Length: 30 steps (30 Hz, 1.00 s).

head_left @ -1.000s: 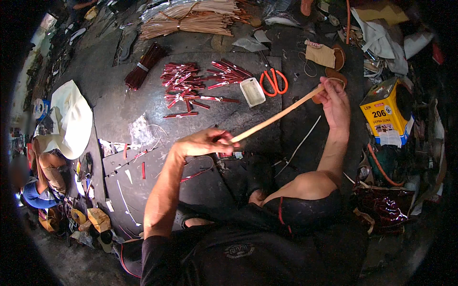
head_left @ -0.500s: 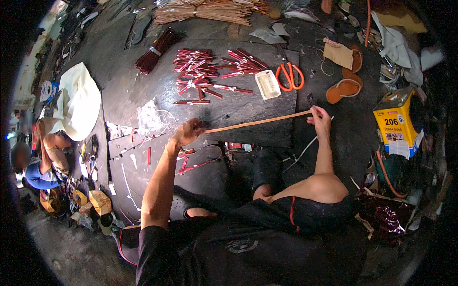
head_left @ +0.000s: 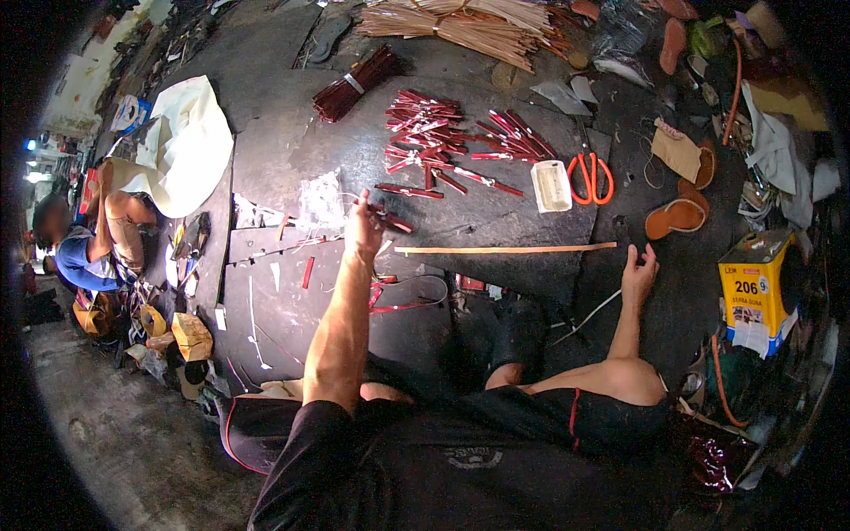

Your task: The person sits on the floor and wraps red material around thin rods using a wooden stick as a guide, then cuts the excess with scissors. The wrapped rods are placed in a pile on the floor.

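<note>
My left hand point(head_left: 363, 232) is raised over the dark work surface, its fingers closed on a short dark red strip point(head_left: 395, 221) that sticks out to their right. A long narrow tan strip point(head_left: 509, 250) lies crosswise in front of me, between my two hands. Just past its right end, my right hand point(head_left: 637, 274) is empty, the fingers apart and bent upward. Beyond the left hand are a loose pile of short dark red strips point(head_left: 425, 128) with whitish marks and a smaller group of the same strips point(head_left: 515, 137).
A white tray point(head_left: 552, 188) and orange-handled scissors point(head_left: 591, 180) stand right of the piles. Farther off are a bound dark red bundle point(head_left: 356, 84) and tan strips point(head_left: 456, 25). Sandals point(head_left: 677, 215) and a yellow can point(head_left: 754, 281) are right; another person point(head_left: 84, 252) sits left.
The tan strip, earlier stretched between both hands, now lies released. My right hand has drawn back from its end; my left has moved forward, toward the red piles. The whole view has shifted.
</note>
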Motion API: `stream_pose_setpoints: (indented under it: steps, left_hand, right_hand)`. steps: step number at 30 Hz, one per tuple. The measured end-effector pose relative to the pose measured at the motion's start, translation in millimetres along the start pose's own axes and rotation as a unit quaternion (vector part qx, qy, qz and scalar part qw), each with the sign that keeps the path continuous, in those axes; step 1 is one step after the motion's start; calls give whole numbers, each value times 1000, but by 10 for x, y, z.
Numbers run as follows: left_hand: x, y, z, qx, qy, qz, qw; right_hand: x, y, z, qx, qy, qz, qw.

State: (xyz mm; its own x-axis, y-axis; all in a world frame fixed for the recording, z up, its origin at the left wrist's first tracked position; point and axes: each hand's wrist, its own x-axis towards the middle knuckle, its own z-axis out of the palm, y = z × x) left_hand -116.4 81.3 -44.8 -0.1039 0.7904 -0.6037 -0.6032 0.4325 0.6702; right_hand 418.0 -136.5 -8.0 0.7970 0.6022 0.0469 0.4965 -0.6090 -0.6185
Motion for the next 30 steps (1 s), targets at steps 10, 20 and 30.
stream_pose_setpoints:
  steps: [10,20,30]
  left_hand:
    - [-18,-21,-236,469,199,166,844]
    - [-661,2000,1088,581,-141,248,762]
    - [-1983,2459,1603,-22,-268,197,943]
  right_hand:
    - [-51,175,-626,-466,-107,58,876]
    - [512,-3739,-1255,242,-146,-331,900]
    - [-1509,-5843,493,81,-449,-537,710]
